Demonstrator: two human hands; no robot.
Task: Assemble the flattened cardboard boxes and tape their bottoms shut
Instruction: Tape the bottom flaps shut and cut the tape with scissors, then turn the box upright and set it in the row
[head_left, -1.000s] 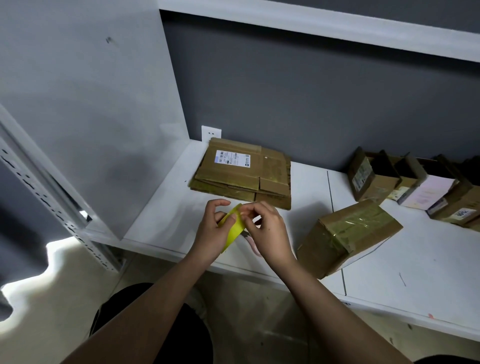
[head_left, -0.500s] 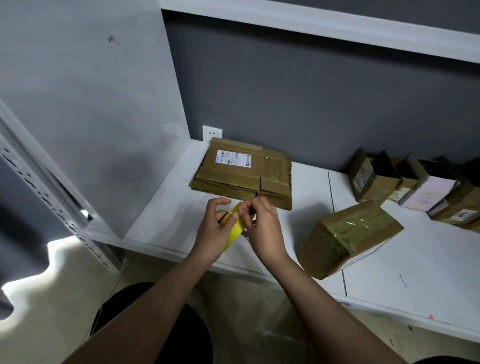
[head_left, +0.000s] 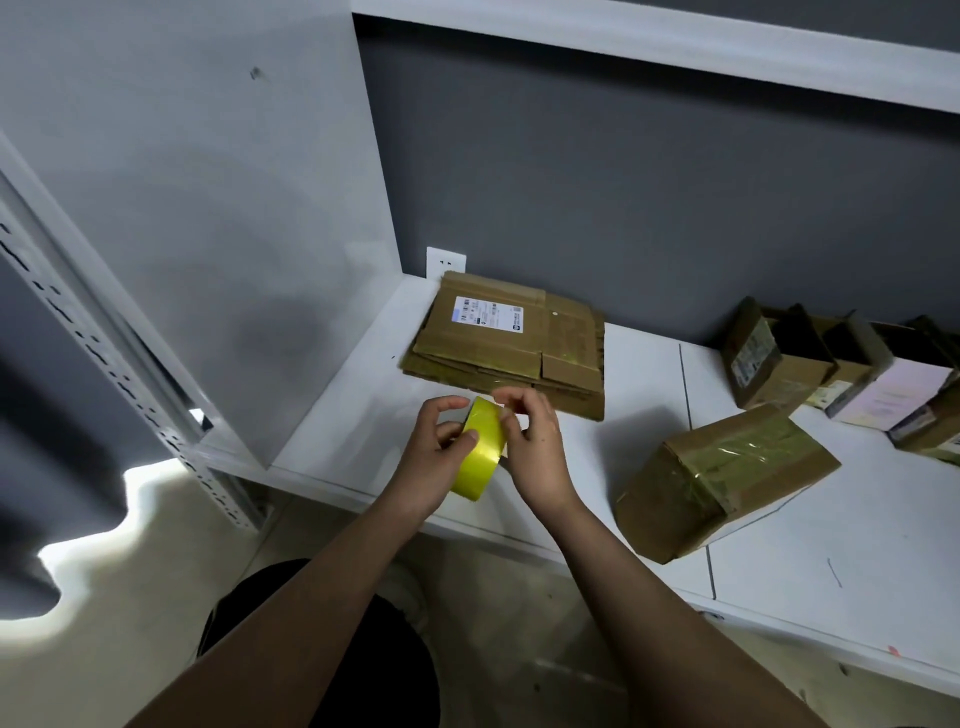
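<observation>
Tape roll (head_left: 480, 447): held on edge above the near shelf edge | left hand (head_left: 434, 457): grasps roll around its rim | right hand (head_left: 530, 441): fingertips pinch at roll's upper rim, likely seeking the tape end | flattened boxes (head_left: 511, 345): stacked directly beyond the hands | taped box (head_left: 722, 473): right, nearer the right hand.

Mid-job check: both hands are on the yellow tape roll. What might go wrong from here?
1. The right hand is picking at the edge of the yellow tape roll; the end may tear or re-stick, which would cost time.
2. The left hand holds the roll off the shelf, near its front edge; if the grip slips, the roll likely drops to the floor.
3. The taped box lies tilted near that edge and could be knocked off.
</observation>
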